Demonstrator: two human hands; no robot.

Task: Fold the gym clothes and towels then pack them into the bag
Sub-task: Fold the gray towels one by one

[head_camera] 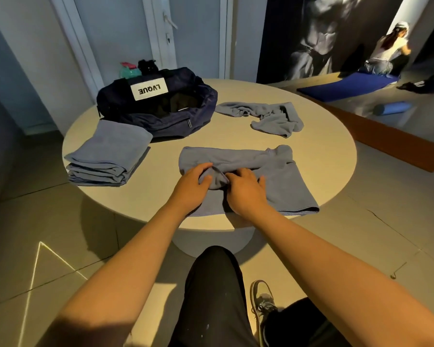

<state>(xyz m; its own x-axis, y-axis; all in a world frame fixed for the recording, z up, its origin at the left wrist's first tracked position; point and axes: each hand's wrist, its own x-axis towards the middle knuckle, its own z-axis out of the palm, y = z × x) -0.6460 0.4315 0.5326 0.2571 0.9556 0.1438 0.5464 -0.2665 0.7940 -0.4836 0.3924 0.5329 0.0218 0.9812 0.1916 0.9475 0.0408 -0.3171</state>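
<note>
Roughly midway I'd say; folded stack (108, 156) sits beside the open bag (158, 106); both hands, left hand (194, 182) and right hand (246, 190), pinch a bunched fold of the towel (273, 171) at the near table (331, 151) edge; crumpled towel (268, 116) untouched, nothing grey packed yet.

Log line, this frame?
step: folding | left hand: grips near cloth | right hand: grips near cloth | folded stack: beside bag | far cloth: crumpled | bag: open

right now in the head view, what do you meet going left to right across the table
folded towels → bag → left hand → right hand, both hands gripping the cloth at the near edge. The crumpled towel at the back overlaps that cloth, so it is left out.
</note>
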